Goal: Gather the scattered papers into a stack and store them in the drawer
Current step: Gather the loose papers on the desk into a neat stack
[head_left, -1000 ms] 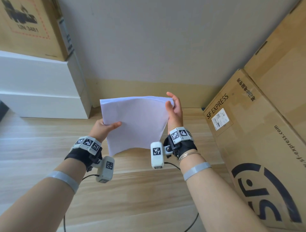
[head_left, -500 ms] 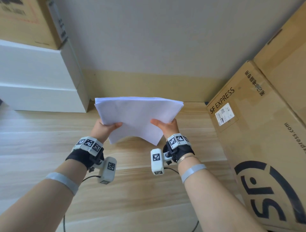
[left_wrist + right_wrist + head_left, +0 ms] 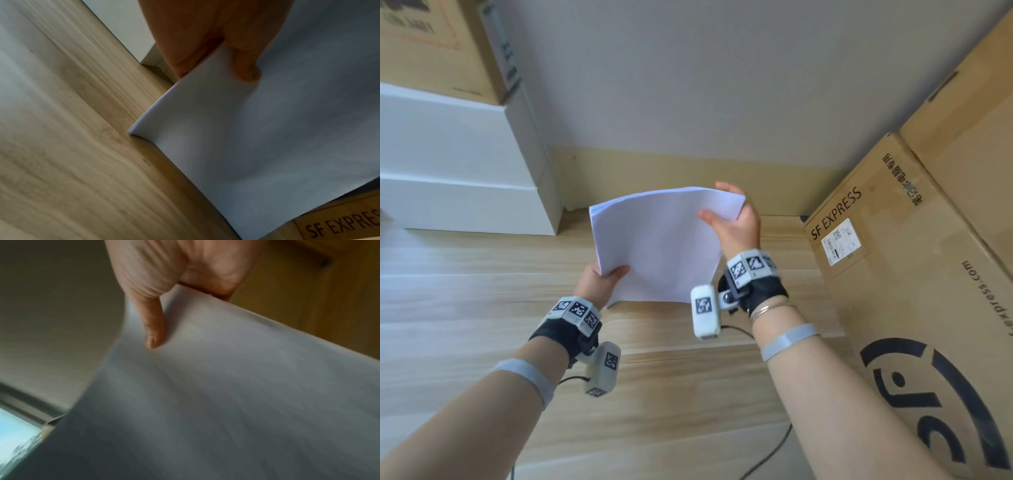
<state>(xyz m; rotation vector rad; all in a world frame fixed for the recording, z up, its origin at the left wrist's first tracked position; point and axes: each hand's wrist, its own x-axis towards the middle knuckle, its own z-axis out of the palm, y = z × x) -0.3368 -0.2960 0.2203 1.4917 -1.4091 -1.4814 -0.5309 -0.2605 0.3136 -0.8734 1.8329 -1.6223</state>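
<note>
A stack of white papers (image 3: 661, 246) stands nearly upright above the wooden floor, bowed slightly, held by both hands. My left hand (image 3: 602, 281) pinches its lower left edge, thumb on the near face; the left wrist view shows the thumb (image 3: 246, 71) pressed on the paper stack (image 3: 277, 146). My right hand (image 3: 736, 219) grips the upper right corner, thumb in front and fingers behind. In the right wrist view the thumb (image 3: 153, 331) lies on the sheets (image 3: 226, 394). The white drawer unit (image 3: 458, 171) stands at the left, its drawer fronts closed.
Large SF Express cardboard boxes (image 3: 911, 291) stand close on the right. Another cardboard box (image 3: 438, 44) sits on top of the drawer unit. The wall with a tan skirting (image 3: 688, 174) lies straight ahead. Wooden floor (image 3: 482, 308) spreads below the hands.
The stack has turned from lying flatter and wide to nearly upright. My right hand moved from the lower near edge up to the top right corner. The left hand kept its grip.
</note>
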